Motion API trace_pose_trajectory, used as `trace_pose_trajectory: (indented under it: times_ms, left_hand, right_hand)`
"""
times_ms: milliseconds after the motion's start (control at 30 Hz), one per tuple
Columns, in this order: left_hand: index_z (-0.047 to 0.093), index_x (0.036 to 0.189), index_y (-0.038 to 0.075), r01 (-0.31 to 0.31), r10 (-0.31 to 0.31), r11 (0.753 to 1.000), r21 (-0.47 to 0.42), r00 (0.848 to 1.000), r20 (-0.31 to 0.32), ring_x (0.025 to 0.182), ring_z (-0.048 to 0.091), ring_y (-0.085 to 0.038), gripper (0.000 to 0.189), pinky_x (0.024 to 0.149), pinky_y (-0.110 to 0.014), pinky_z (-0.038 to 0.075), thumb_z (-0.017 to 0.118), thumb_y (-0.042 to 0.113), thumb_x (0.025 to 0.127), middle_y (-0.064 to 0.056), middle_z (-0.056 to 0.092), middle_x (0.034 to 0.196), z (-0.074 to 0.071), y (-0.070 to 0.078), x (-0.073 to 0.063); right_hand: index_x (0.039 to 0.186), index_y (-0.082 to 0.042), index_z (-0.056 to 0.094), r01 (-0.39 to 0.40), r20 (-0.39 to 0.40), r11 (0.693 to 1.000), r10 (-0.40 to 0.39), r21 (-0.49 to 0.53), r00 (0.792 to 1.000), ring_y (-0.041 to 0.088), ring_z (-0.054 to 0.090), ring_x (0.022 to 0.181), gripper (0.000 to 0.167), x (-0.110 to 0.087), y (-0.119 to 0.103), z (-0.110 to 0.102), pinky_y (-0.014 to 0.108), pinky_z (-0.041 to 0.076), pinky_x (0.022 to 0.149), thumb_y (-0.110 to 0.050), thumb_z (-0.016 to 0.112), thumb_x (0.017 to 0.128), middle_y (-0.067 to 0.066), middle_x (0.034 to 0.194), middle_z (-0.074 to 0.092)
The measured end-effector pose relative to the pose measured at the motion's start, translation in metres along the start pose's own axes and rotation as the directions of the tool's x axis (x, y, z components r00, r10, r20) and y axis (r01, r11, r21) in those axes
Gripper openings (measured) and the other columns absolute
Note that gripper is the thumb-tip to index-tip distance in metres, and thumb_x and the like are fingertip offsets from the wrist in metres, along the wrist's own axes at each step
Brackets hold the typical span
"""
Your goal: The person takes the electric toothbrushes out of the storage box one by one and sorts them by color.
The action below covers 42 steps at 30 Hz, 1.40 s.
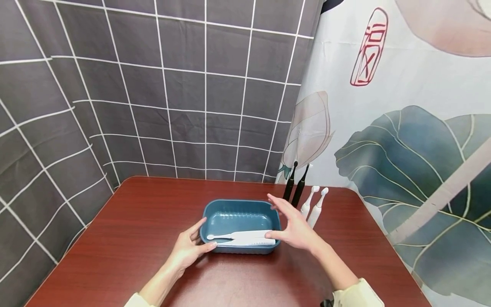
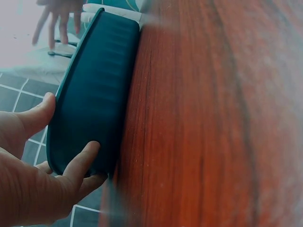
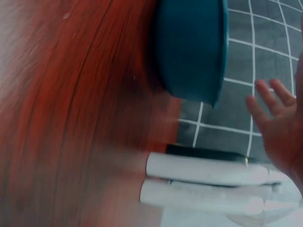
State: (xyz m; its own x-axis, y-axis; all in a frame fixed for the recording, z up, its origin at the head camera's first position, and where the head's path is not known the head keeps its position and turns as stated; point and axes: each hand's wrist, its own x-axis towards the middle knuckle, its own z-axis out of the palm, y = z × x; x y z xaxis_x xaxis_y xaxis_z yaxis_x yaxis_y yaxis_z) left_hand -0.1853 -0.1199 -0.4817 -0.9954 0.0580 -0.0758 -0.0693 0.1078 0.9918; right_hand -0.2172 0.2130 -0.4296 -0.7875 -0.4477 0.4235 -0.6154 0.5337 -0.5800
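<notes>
A blue plastic bin (image 1: 238, 204) stands on the table with two white electric toothbrushes (image 1: 245, 238) lying along its near side. My left hand (image 1: 186, 251) holds the bin's left end, thumb at the rim and fingertips against the outer wall; the left wrist view shows this left hand (image 2: 52, 175) close up. Above the bin's right end, my right hand (image 1: 293, 228) is spread, its fingers extended and nothing in them. In the right wrist view this right hand (image 3: 284, 132) appears apart from the bin wall (image 3: 191, 52).
Right of the bin, two white electric toothbrushes (image 1: 316, 209) stand upright, partly behind my right hand. Two black electric toothbrushes (image 1: 298, 187) stand just behind them. The red-brown wooden table (image 1: 153, 204) meets a grey gridded curtain (image 1: 184, 106) and a flower-patterned cloth (image 1: 414, 162).
</notes>
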Motion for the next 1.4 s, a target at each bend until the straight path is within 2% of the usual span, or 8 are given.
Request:
trace_pose_trajectory:
  times_ms: [100,200,267,433,600,767,1000,1400]
  left_hand:
    - [0.048,0.150,0.010,0.003,-0.003,1.000,-0.008,1.000,-0.002,0.128,0.051,-0.044,0.087,0.088,-0.035,0.055,0.089,0.005,0.074,-0.026,0.047,0.146,0.000,-0.001,0.000]
    - [0.048,0.150,0.009,-0.003,0.003,1.000,-0.004,1.000,-0.004,0.128,0.051,-0.044,0.087,0.089,-0.036,0.055,0.089,0.004,0.074,-0.027,0.047,0.146,0.000,-0.001,0.001]
    - [0.048,0.150,0.009,-0.006,0.006,1.000,0.001,1.000,-0.004,0.128,0.051,-0.044,0.087,0.089,-0.036,0.055,0.089,0.004,0.074,-0.027,0.047,0.145,0.000,-0.001,0.001]
    - [0.048,0.150,0.009,-0.007,0.007,1.000,-0.013,1.000,0.000,0.128,0.052,-0.044,0.087,0.087,-0.034,0.055,0.089,0.003,0.074,-0.027,0.048,0.145,0.000,-0.001,0.000]
    - [0.048,0.150,0.010,0.003,-0.003,0.999,-0.036,1.000,0.001,0.128,0.051,-0.044,0.087,0.087,-0.036,0.056,0.089,0.003,0.074,-0.027,0.048,0.145,0.002,-0.002,0.001]
    - [0.049,0.150,0.010,0.002,-0.002,0.999,-0.032,1.000,0.002,0.128,0.052,-0.044,0.086,0.086,-0.036,0.056,0.089,0.004,0.074,-0.026,0.049,0.145,0.001,-0.002,0.001]
    - [0.049,0.150,0.011,0.000,0.000,1.000,-0.022,1.000,0.001,0.128,0.052,-0.043,0.086,0.087,-0.034,0.056,0.089,0.006,0.075,-0.025,0.049,0.145,0.000,-0.001,0.000]
    - [0.049,0.150,0.010,-0.008,0.008,1.000,-0.013,1.000,-0.005,0.127,0.053,-0.043,0.085,0.090,-0.035,0.054,0.089,0.006,0.075,-0.026,0.050,0.144,0.001,-0.003,0.001]
  right_hand:
    - [0.158,-0.034,0.029,-0.086,0.095,0.996,0.089,-0.033,0.992,0.025,0.052,0.128,0.103,0.010,-0.001,0.012,0.053,0.047,0.100,-0.036,0.090,0.075,0.000,0.151,0.044]
    - [0.157,-0.042,0.029,-0.153,0.151,0.977,0.175,-0.148,0.973,0.021,0.051,0.129,0.098,0.019,-0.003,0.023,0.055,0.047,0.097,-0.056,0.083,0.076,-0.003,0.153,0.042]
    - [0.156,-0.045,0.030,-0.171,0.178,0.950,0.222,-0.262,0.959,0.018,0.051,0.129,0.097,0.024,-0.004,0.030,0.052,0.050,0.093,-0.074,0.073,0.074,-0.005,0.152,0.043]
    - [0.153,-0.038,0.042,-0.146,0.226,0.883,0.269,-0.447,0.936,0.021,0.055,0.125,0.100,0.034,-0.003,0.047,0.048,0.053,0.086,-0.091,0.056,0.070,0.003,0.145,0.051]
    - [0.146,-0.032,0.055,-0.103,0.250,0.828,0.281,-0.551,0.927,0.022,0.062,0.109,0.095,0.041,-0.002,0.062,0.044,0.054,0.084,-0.091,0.053,0.072,0.006,0.132,0.060]
    - [0.141,-0.031,0.061,-0.080,0.242,0.779,0.288,-0.621,0.927,0.018,0.062,0.089,0.093,0.046,0.002,0.074,0.038,0.054,0.073,-0.092,0.052,0.071,0.005,0.117,0.063]
    - [0.136,-0.032,0.065,-0.054,0.263,0.793,0.264,-0.607,0.928,0.017,0.060,0.083,0.081,0.050,-0.001,0.081,0.037,0.053,0.066,-0.083,0.065,0.073,0.003,0.108,0.063]
    - [0.130,-0.031,0.070,-0.001,0.277,0.793,0.214,-0.610,0.937,0.013,0.060,0.082,0.071,0.059,0.000,0.091,0.033,0.053,0.064,-0.076,0.070,0.074,-0.002,0.099,0.063]
